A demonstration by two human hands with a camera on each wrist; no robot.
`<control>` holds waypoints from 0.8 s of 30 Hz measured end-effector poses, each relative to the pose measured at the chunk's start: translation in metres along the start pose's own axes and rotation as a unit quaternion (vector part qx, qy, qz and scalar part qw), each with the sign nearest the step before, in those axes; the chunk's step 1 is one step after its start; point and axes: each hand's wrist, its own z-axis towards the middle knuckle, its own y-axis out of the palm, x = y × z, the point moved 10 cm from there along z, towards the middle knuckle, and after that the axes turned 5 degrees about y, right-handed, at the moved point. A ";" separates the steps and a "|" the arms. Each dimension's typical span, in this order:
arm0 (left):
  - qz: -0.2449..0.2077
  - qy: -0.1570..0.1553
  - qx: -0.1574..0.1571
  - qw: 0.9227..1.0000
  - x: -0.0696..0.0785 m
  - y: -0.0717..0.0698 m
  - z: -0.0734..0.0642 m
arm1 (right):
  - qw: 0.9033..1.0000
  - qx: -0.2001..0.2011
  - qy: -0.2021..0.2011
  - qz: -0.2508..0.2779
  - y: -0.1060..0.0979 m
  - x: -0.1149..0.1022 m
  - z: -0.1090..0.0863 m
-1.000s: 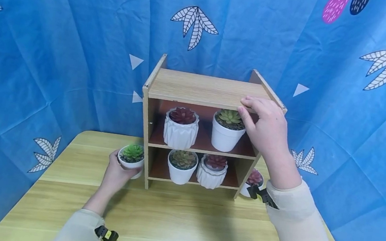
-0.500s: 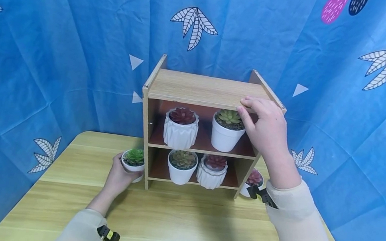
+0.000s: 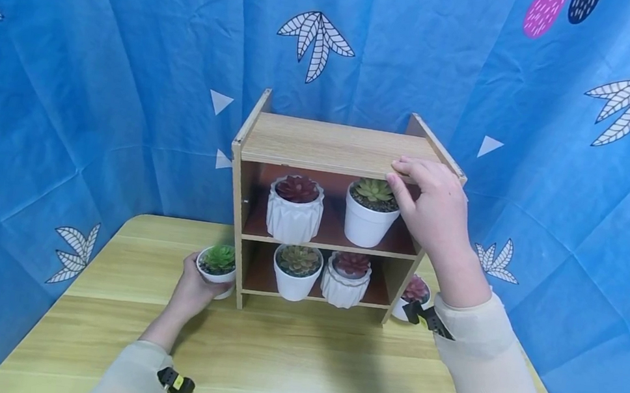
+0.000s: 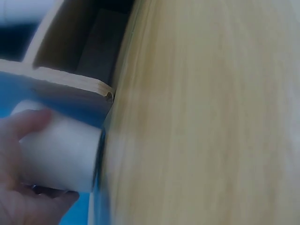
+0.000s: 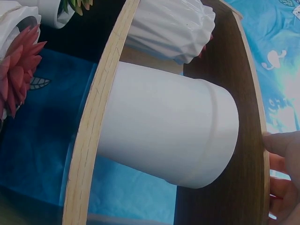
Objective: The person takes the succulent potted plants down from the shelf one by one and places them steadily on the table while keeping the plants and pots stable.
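Observation:
My left hand (image 3: 194,286) grips a white pot with a bright green succulent (image 3: 219,259) beside the left side panel of the wooden shelf (image 3: 339,147). In the left wrist view, thumb and fingers curl round the plain white pot (image 4: 65,152), its base close over the tabletop. My right hand (image 3: 435,201) holds the front edge of the shelf's top board, thumb at the edge and fingers on top. Just below it, on the middle shelf, stands a smooth white pot (image 3: 369,224) with a pale green succulent. Left of that pot is a ridged white pot (image 3: 293,217) with a dark red succulent.
The lower shelf bears a smooth pot (image 3: 295,279) with a brownish-green succulent and a ridged pot (image 3: 345,285) with a red one. A pink succulent pot (image 3: 413,297) stands right of the shelf, partly behind the right sleeve. Blue curtains (image 3: 130,69) surround the wooden table (image 3: 294,364).
My left hand has shifted the green succulent's pot slightly right and down in the view, up to the shelf's left side. The right hand has stayed on the top board.

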 end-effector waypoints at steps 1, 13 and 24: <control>0.002 0.000 -0.003 1.000 -0.001 0.000 0.000 | 1.000 -0.001 0.000 -0.001 0.000 0.000 0.000; 0.022 -0.002 -0.022 0.999 0.004 -0.001 -0.005 | 1.000 -0.008 0.008 -0.002 0.000 0.001 -0.002; 0.034 -0.008 -0.034 0.999 0.004 -0.001 -0.005 | 1.000 -0.007 0.006 -0.003 0.001 0.000 -0.001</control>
